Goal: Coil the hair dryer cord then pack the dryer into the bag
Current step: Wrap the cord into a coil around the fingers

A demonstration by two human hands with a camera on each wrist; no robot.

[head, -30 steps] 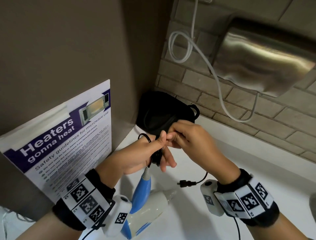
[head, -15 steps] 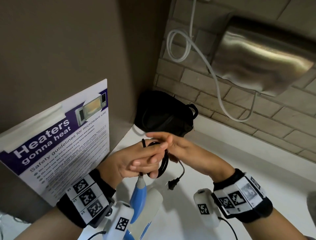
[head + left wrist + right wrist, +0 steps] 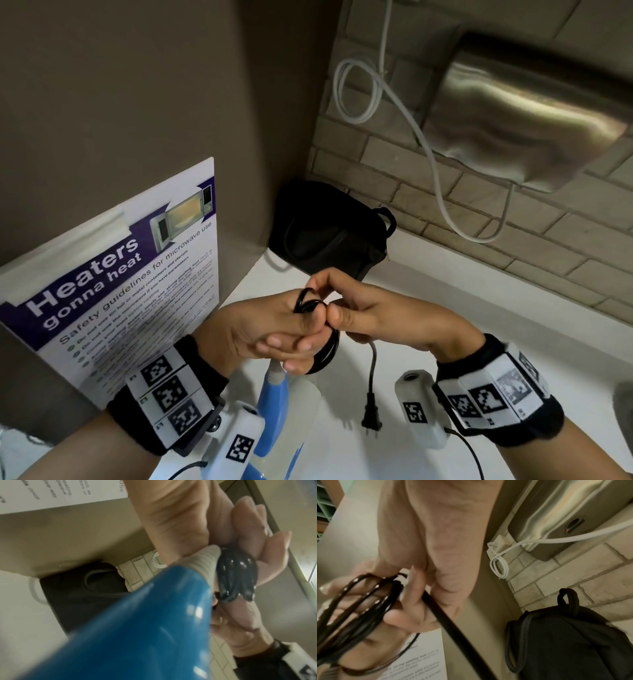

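Head view: the left hand (image 3: 260,329) grips the black cord coil (image 3: 325,349); the right hand (image 3: 370,315) pinches its loose end, plug (image 3: 371,416) dangling. The black bag (image 3: 329,229) sits in the counter's (image 3: 445,291) back corner. Left wrist view: the hair dryer's blue handle (image 3: 137,628) hangs below the coil. Right wrist view: coil loops cross the left fingers (image 3: 406,620).

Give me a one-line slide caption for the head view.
Left hand holds the coiled black cord while the right hand pinches its last stretch, plug dangling.

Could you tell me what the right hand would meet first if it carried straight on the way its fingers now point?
Most likely the left hand: the right hand points left at it, both pinching the coiled cord.
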